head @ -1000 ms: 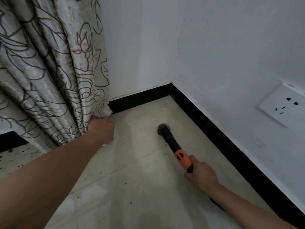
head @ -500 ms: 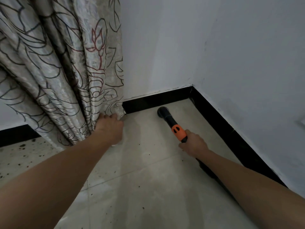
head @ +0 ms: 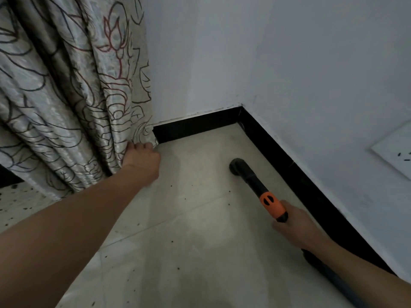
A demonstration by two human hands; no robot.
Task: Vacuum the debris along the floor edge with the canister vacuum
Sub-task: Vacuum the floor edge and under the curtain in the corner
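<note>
My right hand (head: pixel 298 227) grips the vacuum wand (head: pixel 255 185), a black tube with an orange collar (head: pixel 272 205). Its round nozzle (head: pixel 236 166) rests on the pale floor tile, a short way out from the black skirting (head: pixel 289 161) on the right wall. My left hand (head: pixel 142 157) holds the hem of the patterned curtain (head: pixel 73 96), bunched to the left near the corner. Small dark specks of debris (head: pixel 178 241) lie scattered on the tiles between my arms. The hose (head: pixel 333 278) trails back under my right forearm. The canister is out of view.
Two white walls meet at the corner (head: pixel 241 107), both lined with black skirting. A white wall socket (head: pixel 398 152) sits low on the right wall. A speckled floor patch (head: pixel 20 203) shows at the left under the curtain.
The nozzle has pulled back from the far skirting toward me along the right wall. My left hand stays closed on the curtain hem. The view has shifted, bringing the socket back in.
</note>
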